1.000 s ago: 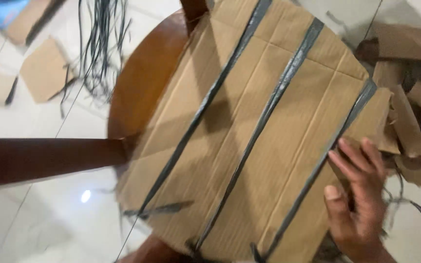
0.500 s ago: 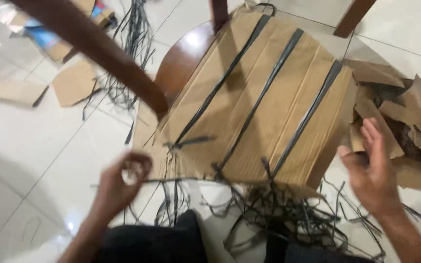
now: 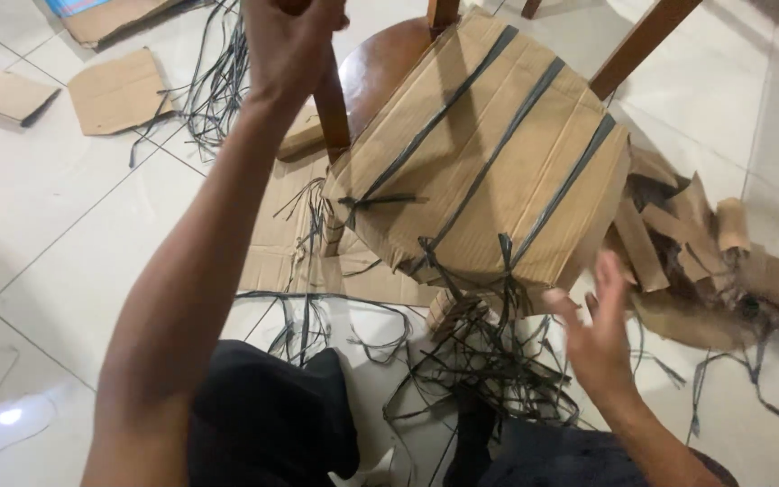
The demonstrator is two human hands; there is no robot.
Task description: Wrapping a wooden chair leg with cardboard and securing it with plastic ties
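An upturned wooden stool lies on the white tile floor, its round seat [image 3: 373, 68] wrapped in brown cardboard [image 3: 489, 171] bound by three black plastic straps [image 3: 487, 151]. My left hand [image 3: 292, 41] is raised at the top of the view, closed around one wooden stool leg [image 3: 330, 113]. My right hand [image 3: 597, 334] hovers with fingers spread just below the cardboard's lower right corner, holding nothing. A tangle of loose black straps [image 3: 484, 361] lies under the cardboard's near edge, between my knees.
Torn cardboard pieces [image 3: 705, 252] pile up at the right. Flat cardboard scraps [image 3: 119, 90] and more black strap strands [image 3: 214, 90] lie at the upper left. Two other stool legs [image 3: 642, 41] rise at the top. A flat cardboard sheet [image 3: 304, 243] lies beneath the stool.
My left hand has risen from near the floor strands and gripped a stool leg. My right hand has dropped lower, away from the cardboard. The view has pulled back.
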